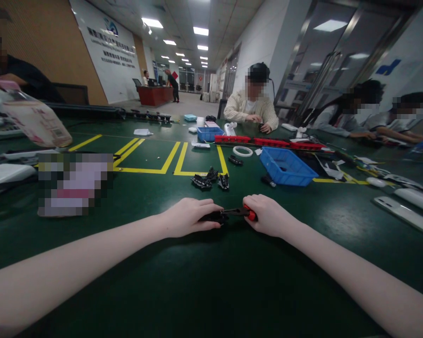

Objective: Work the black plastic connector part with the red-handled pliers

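My left hand (192, 217) is closed around a black plastic part (213, 217), low over the green table (155, 286). My right hand (268, 216) grips the red handles of a pair of pliers (237, 212). The pliers point left, and their dark jaws meet the right end of the black part; whether they clamp it I cannot tell. Just beyond my hands lie several similar black plastic pieces (201, 181) in a loose group. A single black piece (235, 160) rests farther back.
A blue bin (289, 168) stands ahead to the right, a white tape roll (242, 151) beside it. Behind is a long row of red parts (232, 139). A bottle (37, 119) is at the left, a white phone-like slab (405, 216) at the right. Co-workers sit around the table.
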`<action>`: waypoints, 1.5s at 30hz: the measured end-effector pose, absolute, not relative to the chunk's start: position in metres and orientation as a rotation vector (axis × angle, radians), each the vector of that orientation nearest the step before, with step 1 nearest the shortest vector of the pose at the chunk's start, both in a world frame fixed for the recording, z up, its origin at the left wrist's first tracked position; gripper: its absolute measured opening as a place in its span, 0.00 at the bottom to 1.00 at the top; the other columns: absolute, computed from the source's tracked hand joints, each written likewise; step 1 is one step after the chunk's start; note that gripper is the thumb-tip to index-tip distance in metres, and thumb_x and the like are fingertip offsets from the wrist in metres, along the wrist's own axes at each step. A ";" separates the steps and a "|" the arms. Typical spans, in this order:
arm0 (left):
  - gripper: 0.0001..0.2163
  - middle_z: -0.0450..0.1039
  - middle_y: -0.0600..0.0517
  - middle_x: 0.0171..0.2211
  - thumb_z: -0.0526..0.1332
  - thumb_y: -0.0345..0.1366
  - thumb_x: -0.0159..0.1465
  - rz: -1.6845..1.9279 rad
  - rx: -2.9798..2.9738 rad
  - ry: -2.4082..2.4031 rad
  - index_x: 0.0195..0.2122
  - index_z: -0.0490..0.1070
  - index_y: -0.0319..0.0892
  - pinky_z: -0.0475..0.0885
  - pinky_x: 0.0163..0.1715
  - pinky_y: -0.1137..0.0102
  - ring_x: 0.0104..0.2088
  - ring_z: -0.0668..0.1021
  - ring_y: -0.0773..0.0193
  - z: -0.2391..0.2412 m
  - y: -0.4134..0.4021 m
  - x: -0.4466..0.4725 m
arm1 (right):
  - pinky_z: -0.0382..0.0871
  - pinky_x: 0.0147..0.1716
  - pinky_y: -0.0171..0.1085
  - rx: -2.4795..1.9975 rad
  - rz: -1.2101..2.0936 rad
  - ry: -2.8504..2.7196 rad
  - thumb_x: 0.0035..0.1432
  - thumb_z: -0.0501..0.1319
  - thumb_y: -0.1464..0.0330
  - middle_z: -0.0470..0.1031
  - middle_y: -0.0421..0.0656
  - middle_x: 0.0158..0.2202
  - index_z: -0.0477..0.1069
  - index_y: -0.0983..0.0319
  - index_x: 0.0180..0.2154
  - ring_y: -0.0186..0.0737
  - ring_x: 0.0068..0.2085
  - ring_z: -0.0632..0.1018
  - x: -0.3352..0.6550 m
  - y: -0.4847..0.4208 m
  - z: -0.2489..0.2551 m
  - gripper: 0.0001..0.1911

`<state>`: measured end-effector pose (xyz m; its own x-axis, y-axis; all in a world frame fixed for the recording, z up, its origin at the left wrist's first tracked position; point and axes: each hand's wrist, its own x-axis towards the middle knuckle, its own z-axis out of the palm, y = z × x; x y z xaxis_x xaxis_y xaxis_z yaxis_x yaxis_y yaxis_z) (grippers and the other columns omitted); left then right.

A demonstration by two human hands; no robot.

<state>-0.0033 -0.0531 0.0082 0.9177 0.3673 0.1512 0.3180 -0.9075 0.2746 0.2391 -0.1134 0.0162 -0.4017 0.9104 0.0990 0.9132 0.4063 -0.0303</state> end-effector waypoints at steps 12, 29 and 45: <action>0.21 0.73 0.47 0.46 0.56 0.44 0.66 0.348 2.800 0.488 0.57 0.60 0.42 0.71 0.35 0.71 0.37 0.78 0.62 0.009 -0.056 -0.004 | 0.63 0.38 0.40 -1.567 -0.051 -2.449 0.50 0.58 0.71 0.72 0.44 0.35 0.65 0.61 0.35 0.41 0.37 0.71 0.238 -0.120 0.010 0.08; 0.21 0.71 0.51 0.42 0.52 0.43 0.69 0.296 2.892 0.492 0.62 0.54 0.49 0.68 0.30 0.73 0.32 0.76 0.65 0.009 -0.057 -0.004 | 0.67 0.39 0.44 -1.664 -0.005 -2.230 0.55 0.60 0.60 0.72 0.46 0.40 0.68 0.61 0.44 0.44 0.41 0.73 0.257 -0.106 0.004 0.16; 0.17 0.71 0.52 0.44 0.55 0.39 0.65 0.319 2.728 0.631 0.55 0.61 0.49 0.70 0.36 0.72 0.38 0.76 0.63 0.010 -0.060 -0.001 | 0.62 0.52 0.49 -1.583 0.262 -2.377 0.48 0.61 0.46 0.67 0.48 0.53 0.66 0.58 0.54 0.50 0.53 0.68 0.280 -0.109 0.014 0.35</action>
<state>-0.0015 -0.0596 0.0104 0.8774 0.4582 0.1424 0.3861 -0.8504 0.3573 0.2799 -0.1089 0.0138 -0.3647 0.9227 0.1247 0.8735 0.3854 -0.2975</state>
